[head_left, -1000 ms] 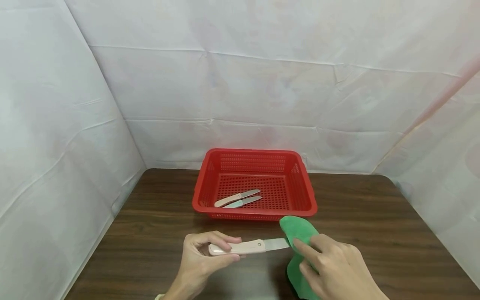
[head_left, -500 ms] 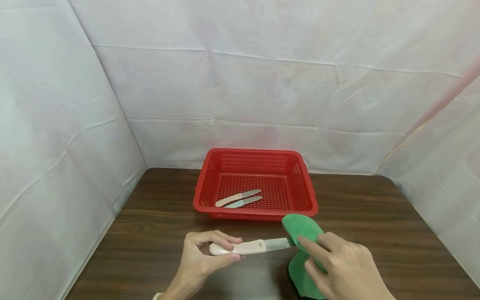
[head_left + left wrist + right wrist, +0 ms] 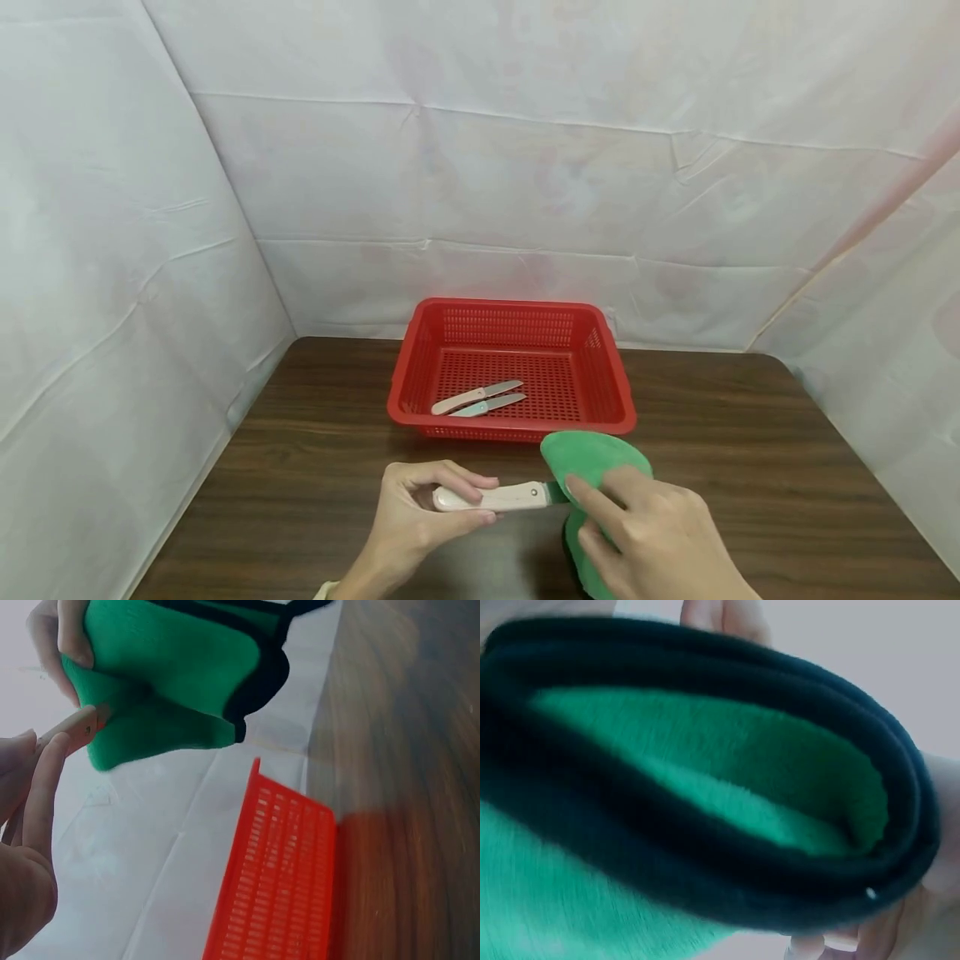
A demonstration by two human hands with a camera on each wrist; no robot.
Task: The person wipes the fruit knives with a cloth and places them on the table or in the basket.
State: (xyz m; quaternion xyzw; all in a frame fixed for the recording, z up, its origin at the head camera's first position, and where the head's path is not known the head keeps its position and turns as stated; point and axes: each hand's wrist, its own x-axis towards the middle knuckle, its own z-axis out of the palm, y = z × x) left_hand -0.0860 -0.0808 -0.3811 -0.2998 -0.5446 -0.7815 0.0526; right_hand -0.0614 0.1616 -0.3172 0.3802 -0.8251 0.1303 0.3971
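Note:
A knife [image 3: 521, 496] with a pale pinkish handle lies level above the table's near side. My left hand [image 3: 405, 512] pinches that handle between thumb and fingers. Fuzzy green cloth [image 3: 596, 454] with dark trim is folded over the blade, pinched by my right hand [image 3: 660, 529]. Only a short strip of blade beside the handle shows; the rest is hidden in the fold. From the left wrist, the cloth [image 3: 172, 656] hangs bent around the knife's far end. The right wrist view is filled by the cloth's dark-edged loop [image 3: 780, 900] and green inner side.
Behind the hands stands a red plastic basket [image 3: 512, 427] on the dark wood table [image 3: 330, 433]. Two knives lie in it, one with a pinkish handle [image 3: 459, 402], one with a light blue handle [image 3: 471, 409]. White sheeting [image 3: 525, 183] hangs behind and at both sides.
Over the last half second my right hand and the cloth have slid left along the blade, up close to the handle, covering most of it. The knife has shifted slightly right.

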